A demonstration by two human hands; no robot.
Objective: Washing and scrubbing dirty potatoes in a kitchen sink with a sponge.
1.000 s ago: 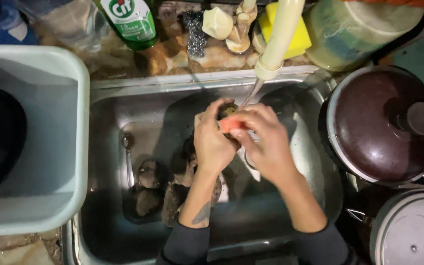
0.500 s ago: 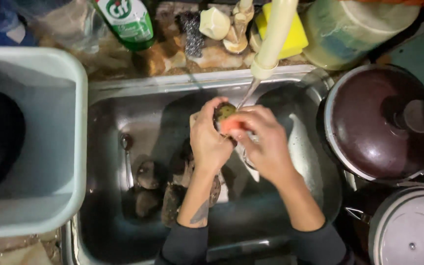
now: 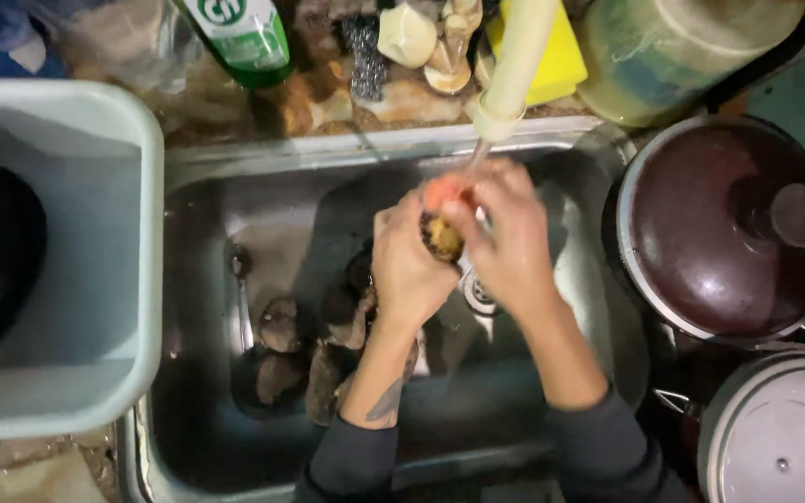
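Note:
Over the steel sink (image 3: 207,177), my left hand (image 3: 407,270) and my right hand (image 3: 510,237) are pressed together under the pale tap spout (image 3: 512,70). Between them I hold a small brown-yellow lumpy thing (image 3: 442,237), like a root vegetable. An orange scrubber (image 3: 440,191) shows at my right fingertips above it. A thin stream of water runs from the spout onto my hands. Several dark brown lumps (image 3: 281,326) lie in the sink bottom to the left of my left forearm.
A pale blue plastic basin (image 3: 95,307) stands left of the sink. A dark brown pot lid (image 3: 729,233) and a grey lid (image 3: 780,433) sit to the right. A green bottle (image 3: 239,33), yellow sponge (image 3: 566,56) and pale jug (image 3: 673,51) line the back ledge.
Both hands have shifted slightly. The brown thing has turned between them and now shows lower, with the orange scrubber moved to the top, nearer the spout.

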